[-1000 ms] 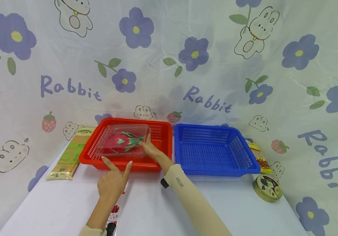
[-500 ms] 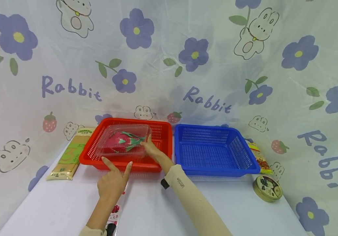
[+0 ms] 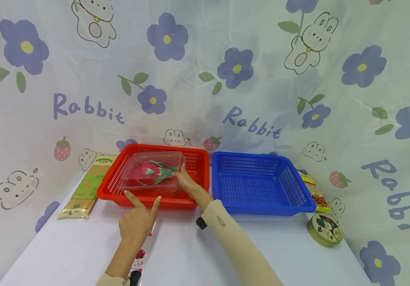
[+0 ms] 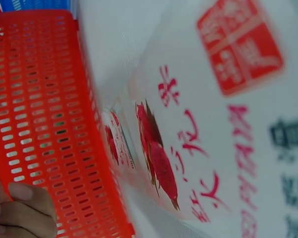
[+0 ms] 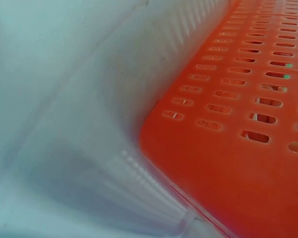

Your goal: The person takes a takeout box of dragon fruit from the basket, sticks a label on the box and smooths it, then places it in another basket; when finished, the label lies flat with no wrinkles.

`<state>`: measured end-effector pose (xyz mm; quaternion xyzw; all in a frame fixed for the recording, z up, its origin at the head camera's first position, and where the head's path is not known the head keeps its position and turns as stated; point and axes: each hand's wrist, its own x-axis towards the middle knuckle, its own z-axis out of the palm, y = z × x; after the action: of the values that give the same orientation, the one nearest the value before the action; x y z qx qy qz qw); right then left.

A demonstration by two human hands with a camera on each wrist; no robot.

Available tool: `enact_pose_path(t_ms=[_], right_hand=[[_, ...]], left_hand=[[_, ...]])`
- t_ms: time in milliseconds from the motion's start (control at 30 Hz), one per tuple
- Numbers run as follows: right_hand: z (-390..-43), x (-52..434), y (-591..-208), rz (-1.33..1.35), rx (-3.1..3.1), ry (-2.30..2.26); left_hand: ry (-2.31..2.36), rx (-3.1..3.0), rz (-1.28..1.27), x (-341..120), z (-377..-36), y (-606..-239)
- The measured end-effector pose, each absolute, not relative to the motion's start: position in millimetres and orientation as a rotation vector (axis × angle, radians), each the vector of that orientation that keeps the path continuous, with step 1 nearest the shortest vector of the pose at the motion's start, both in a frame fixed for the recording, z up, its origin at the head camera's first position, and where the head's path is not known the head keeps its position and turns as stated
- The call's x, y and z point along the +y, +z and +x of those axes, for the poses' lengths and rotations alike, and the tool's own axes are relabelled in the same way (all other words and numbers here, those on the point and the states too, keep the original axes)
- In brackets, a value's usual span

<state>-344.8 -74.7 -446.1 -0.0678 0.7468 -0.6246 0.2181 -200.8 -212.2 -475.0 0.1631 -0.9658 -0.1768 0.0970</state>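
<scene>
A white table (image 3: 65, 250) stood in front of a big cloth (image 3: 205, 71) with purple flowers and rabbits on it. Two baskets sat side by side at the back of the table. The blue basket (image 3: 262, 208) was on the right. The red basket (image 3: 110, 186) was on the left, touching or almost touching the blue one.

A clear box (image 3: 153, 172) lay inside the red basket, toward its left side. A pink fruit (image 3: 147, 170) with green tips was inside the box.

The right hand (image 3: 186, 182) reached into the red basket. Its thumb and fingers held the right end of the clear box. The left hand (image 3: 136, 216) was at the front wall of the red basket, with two fingers spread out and touching the rim. It held nothing.

A flat packet (image 3: 138, 258) with red fruit pictures lay on the table under the left arm. A long green and tan pack (image 3: 87, 186) lay left of the red basket. A yellow bag (image 3: 314, 190) lay right of the blue basket, and a round tin (image 3: 324, 229) sat near it, closer to the front.
</scene>
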Motion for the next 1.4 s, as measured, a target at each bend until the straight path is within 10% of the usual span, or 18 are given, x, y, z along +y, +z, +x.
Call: enact_pose_path(t_ms=[1400], right_hand=[[-340.6, -55.6, -437.3, -0.115, 1.880, -1.955]], left_hand=[[-0.517, -2.877, 0.483, -210.2, -199.8, -475.3]])
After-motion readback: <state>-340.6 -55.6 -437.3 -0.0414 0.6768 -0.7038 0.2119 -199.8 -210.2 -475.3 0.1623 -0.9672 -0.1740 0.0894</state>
